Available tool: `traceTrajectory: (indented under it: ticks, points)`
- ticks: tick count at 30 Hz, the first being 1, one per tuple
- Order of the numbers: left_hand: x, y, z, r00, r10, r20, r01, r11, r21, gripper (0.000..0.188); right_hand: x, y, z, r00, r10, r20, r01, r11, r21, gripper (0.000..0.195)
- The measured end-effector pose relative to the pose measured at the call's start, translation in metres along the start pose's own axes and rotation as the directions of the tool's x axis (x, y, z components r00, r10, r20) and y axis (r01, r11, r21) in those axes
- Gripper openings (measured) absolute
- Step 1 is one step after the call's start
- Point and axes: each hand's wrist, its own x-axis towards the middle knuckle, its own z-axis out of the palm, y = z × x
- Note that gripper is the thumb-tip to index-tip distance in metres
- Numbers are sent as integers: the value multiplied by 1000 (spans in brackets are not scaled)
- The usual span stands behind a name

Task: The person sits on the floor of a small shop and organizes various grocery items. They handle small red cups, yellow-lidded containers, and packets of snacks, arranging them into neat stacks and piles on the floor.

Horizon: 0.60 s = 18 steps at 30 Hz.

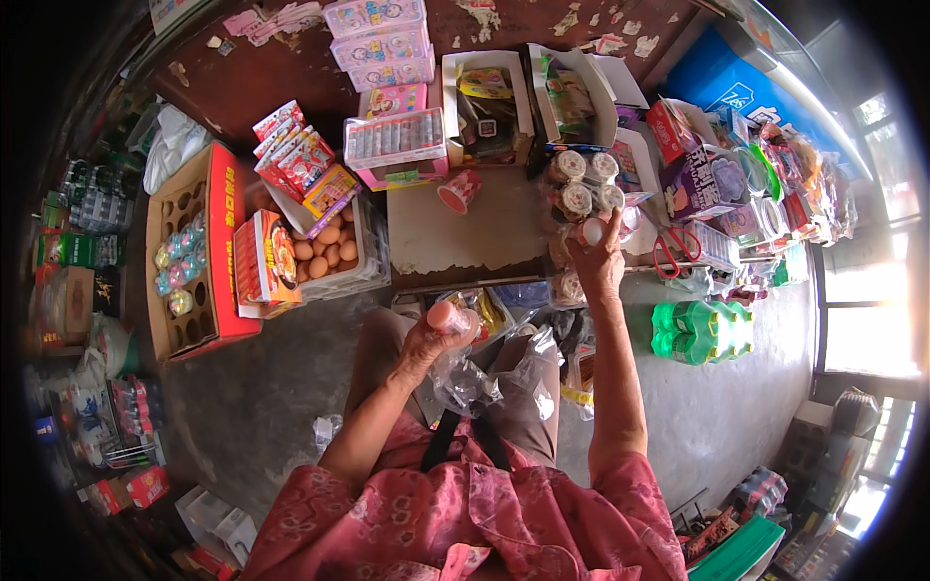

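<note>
My left hand (421, 348) is closed around a pink cylindrical container (447, 317) above my lap. Crumpled clear plastic wrap (465, 381) hangs below it and spreads over my knees. At the table's front edge, my right hand (599, 265) has thumb and fingers around a small white-topped cup (592, 232). That cup is next to a plastic-wrapped pack of small cups (576, 199) whose tops face up. A red patterned paper cup (459, 192) lies tilted on the table (468, 236), left of the pack.
Brown eggs (327, 250) fill a plastic crate at left, beside a red carton (207, 247). Open snack boxes (487, 109) line the table's back. Red-handled scissors (676, 252) lie at right. Green bottles (701, 332) stand on the floor.
</note>
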Motion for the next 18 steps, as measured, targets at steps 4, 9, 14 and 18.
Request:
traceTrajectory:
  ticks: [4,9,14,18]
  points:
    - [-14,2,-5,999,-12,38,10,998,55,66,-12,-9,-17,998,-26,-48,26,1000,-9,89]
    - [-13,-3,10,981,112,161,-148,963,227,56,-69,-28,-56,971,-25,238,-70,922,382,73]
    - [-13,-7,36,907,304,291,-418,732,538,59,-145,-67,-66,808,-343,479,160,910,382,79]
    - [-22,2,50,922,192,336,-356,764,539,49,-172,-56,-59,856,-110,504,-192,840,508,76]
